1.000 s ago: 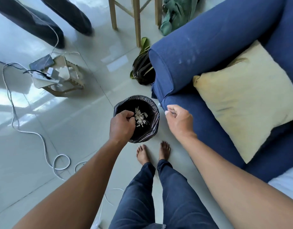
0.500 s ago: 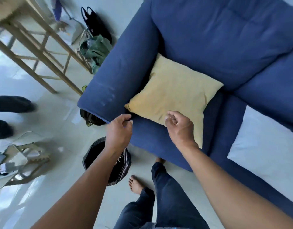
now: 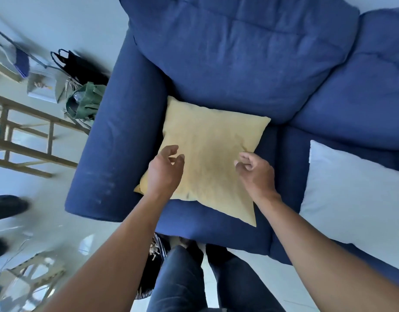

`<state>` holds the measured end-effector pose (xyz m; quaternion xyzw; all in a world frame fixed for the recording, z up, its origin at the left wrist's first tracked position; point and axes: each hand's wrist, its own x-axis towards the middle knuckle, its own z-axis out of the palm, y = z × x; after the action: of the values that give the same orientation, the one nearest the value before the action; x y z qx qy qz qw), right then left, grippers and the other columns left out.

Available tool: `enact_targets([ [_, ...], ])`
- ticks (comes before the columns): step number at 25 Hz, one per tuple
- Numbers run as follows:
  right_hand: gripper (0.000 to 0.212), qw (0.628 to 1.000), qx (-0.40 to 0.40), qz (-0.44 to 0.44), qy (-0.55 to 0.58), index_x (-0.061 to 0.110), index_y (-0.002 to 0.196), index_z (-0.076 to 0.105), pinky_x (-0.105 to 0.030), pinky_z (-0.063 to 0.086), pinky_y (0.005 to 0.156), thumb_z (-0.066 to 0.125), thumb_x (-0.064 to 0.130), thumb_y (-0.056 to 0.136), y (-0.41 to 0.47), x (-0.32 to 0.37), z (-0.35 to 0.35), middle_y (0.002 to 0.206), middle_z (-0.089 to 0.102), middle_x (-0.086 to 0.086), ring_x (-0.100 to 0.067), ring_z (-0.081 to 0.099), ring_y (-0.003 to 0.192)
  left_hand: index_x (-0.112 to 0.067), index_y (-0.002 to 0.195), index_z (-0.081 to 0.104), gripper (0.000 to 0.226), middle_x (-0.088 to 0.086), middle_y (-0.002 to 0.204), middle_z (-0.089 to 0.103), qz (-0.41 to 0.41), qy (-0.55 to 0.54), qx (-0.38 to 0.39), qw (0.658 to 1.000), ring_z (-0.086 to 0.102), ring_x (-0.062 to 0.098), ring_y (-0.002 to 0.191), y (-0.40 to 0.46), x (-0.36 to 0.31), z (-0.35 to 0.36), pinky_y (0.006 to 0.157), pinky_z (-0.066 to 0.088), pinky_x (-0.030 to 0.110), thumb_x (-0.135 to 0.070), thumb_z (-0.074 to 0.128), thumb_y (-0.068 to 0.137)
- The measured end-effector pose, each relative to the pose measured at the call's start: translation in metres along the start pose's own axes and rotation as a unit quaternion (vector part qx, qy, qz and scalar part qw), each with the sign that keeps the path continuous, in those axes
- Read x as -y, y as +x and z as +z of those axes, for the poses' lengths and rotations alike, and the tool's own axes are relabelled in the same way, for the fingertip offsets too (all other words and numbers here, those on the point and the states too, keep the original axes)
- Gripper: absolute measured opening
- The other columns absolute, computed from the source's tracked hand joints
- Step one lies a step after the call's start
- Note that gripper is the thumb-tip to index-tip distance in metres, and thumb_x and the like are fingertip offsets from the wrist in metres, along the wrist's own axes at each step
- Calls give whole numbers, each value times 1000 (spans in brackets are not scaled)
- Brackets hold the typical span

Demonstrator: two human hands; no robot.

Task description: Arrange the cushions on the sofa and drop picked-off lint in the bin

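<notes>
A yellow cushion [image 3: 212,154] lies flat on the seat of the blue sofa [image 3: 239,59], against the left armrest. A white cushion [image 3: 351,194] lies on the seat to the right. My left hand [image 3: 164,172] hovers over the yellow cushion's left edge, fingers curled and apart, holding nothing. My right hand [image 3: 254,174] is over the cushion's right part, fingers loosely curled, nothing visible in them. The black-lined bin [image 3: 153,255] with pale lint scraps stands on the floor below, mostly hidden behind my left arm and legs.
The sofa's armrest [image 3: 113,154] is to the left. Beyond it on the floor lie a green bag [image 3: 88,104], a black bag [image 3: 77,64] and a wooden frame [image 3: 25,140]. A small wooden stand [image 3: 29,278] sits at bottom left. My legs [image 3: 194,278] stand before the sofa.
The view swung from the bin up to the sofa. My left hand left the bin and both hands moved forward over the yellow cushion, fingers opening.
</notes>
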<state>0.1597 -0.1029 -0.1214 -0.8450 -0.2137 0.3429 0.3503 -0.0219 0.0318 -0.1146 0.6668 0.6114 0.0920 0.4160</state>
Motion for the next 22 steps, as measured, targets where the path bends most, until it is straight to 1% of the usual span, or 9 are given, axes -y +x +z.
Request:
enact_targets([
  [4, 42, 999, -20, 27, 3, 17, 133, 60, -25, 50, 91, 65, 30, 93, 49, -12, 7, 134, 64, 3, -13, 65, 113, -21, 140, 54, 43, -11, 133, 61, -17, 14, 27, 999, 59, 11, 115, 64, -3, 17, 86, 43, 24, -36, 57, 100],
  [7, 47, 997, -27, 75, 4, 17, 134, 58, -25, 48, 92, 66, 36, 92, 85, -31, 26, 130, 64, 2, -13, 63, 116, -19, 144, 50, 48, -7, 133, 60, -61, 26, 45, 997, 58, 14, 106, 114, 3, 31, 86, 44, 27, -36, 57, 99],
  [9, 46, 993, -37, 108, 0, 21, 128, 57, -25, 45, 85, 66, 44, 89, 111, -45, 40, 116, 61, 2, -14, 58, 110, -19, 143, 50, 49, -6, 127, 60, -76, 53, 56, 994, 59, 17, 102, 147, 13, 45, 84, 48, 30, -36, 57, 97],
  [10, 47, 992, -42, 121, -8, 23, 127, 56, -25, 43, 83, 65, 48, 88, 121, -50, 47, 116, 59, 2, -16, 56, 110, -19, 142, 51, 50, -4, 126, 60, -83, 66, 58, 993, 60, 20, 104, 162, 20, 52, 85, 50, 32, -38, 57, 96],
  [13, 77, 981, -54, 184, 5, 21, 142, 46, -29, 42, 96, 66, 62, 81, 147, -67, 65, 137, 55, 3, -19, 54, 126, -18, 147, 45, 67, 1, 133, 58, -130, 78, 88, 985, 57, 25, 117, 196, 40, 67, 94, 49, 36, -51, 62, 90],
  [15, 98, 966, -55, 246, 51, 24, 140, 48, -39, 44, 105, 68, 79, 62, 158, -82, 75, 136, 58, 5, -22, 56, 126, -18, 149, 42, 86, 2, 136, 57, -222, 20, 102, 970, 55, 25, 115, 203, 51, 73, 94, 47, 38, -62, 69, 80],
  [17, 110, 940, -49, 312, 127, 25, 134, 52, -42, 48, 102, 73, 86, 44, 164, -90, 78, 128, 62, 8, -22, 60, 119, -16, 143, 47, 93, 0, 130, 56, -311, -44, 128, 941, 52, 26, 110, 204, 52, 74, 96, 41, 43, -68, 73, 70],
  [20, 88, 914, -2, 333, 230, 19, 119, 58, -39, 54, 93, 87, 67, 51, 161, -78, 65, 110, 68, 7, -19, 66, 101, -25, 120, 59, 67, 0, 114, 59, -351, -96, 187, 913, 51, 29, 107, 194, 33, 62, 109, 27, 60, -62, 78, 68],
  [22, 70, 919, 27, 293, 262, 18, 115, 66, -38, 57, 88, 90, 52, 59, 150, -58, 46, 105, 76, 3, -19, 72, 97, -25, 113, 65, 45, 2, 106, 68, -301, -147, 196, 922, 61, 29, 103, 180, 20, 44, 98, 41, 51, -45, 80, 76],
])
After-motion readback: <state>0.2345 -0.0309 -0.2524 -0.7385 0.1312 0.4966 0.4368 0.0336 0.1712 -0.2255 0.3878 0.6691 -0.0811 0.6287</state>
